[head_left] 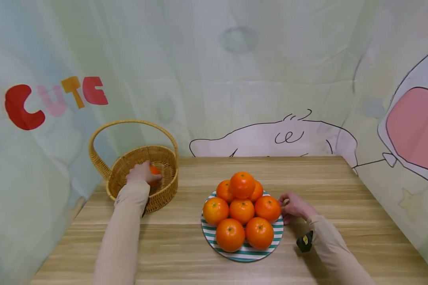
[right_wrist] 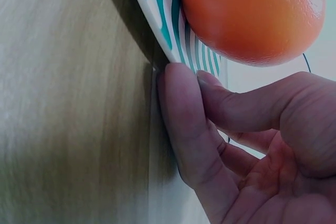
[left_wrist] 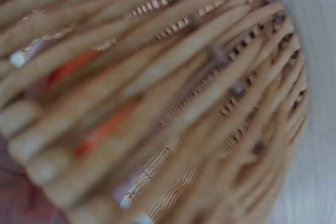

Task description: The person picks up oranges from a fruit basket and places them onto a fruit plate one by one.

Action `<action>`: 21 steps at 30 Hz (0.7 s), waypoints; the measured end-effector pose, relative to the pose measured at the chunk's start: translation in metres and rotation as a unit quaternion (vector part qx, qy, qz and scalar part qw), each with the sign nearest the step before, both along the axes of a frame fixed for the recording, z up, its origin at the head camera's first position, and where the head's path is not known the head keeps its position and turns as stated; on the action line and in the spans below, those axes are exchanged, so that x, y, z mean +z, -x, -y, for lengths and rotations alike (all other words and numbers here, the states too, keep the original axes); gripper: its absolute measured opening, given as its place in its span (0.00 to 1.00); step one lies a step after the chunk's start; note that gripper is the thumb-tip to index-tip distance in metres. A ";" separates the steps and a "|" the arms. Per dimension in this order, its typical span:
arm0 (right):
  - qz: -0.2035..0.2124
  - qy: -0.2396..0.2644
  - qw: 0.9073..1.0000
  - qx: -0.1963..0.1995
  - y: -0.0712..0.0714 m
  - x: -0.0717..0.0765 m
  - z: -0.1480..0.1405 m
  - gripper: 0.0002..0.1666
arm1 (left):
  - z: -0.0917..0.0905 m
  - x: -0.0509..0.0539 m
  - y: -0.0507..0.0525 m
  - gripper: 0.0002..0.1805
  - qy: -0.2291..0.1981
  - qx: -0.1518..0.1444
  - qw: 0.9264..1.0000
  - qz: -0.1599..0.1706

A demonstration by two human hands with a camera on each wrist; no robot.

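Note:
A wicker basket (head_left: 165, 198) with a tall arched handle stands at the table's left. Inside it, my left hand (head_left: 140, 173) grips an orange (head_left: 154, 171), which the hand partly covers. Woven cane (left_wrist: 173, 72) fills most of the left wrist view, and slivers of orange peel show through its gaps. Several more oranges (head_left: 241, 211) are piled on a green-and-white striped plate (head_left: 244, 256), one of them on top. At the plate's right edge my right hand (head_left: 295, 206) pinches the rim between thumb and fingers, beside the nearest orange (right_wrist: 252, 14).
The wooden table (head_left: 178, 253) carries both the basket and the plate, with bare wood between them. A printed curtain (head_left: 207, 79) hangs behind and along the sides. A small black device (head_left: 304, 242) is at the right wrist.

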State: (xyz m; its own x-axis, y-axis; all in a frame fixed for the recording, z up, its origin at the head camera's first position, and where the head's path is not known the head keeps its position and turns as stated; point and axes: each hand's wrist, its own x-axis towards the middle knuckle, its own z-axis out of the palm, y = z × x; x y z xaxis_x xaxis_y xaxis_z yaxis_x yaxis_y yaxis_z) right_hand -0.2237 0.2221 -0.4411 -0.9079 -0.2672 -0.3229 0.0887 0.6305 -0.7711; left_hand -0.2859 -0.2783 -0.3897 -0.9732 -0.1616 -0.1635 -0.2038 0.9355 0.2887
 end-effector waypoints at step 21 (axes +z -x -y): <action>0.005 0.023 1.000 0.010 0.001 -0.005 -0.002 0.05 | -0.013 0.017 -0.054 0.43 -0.186 -0.049 0.968 -0.162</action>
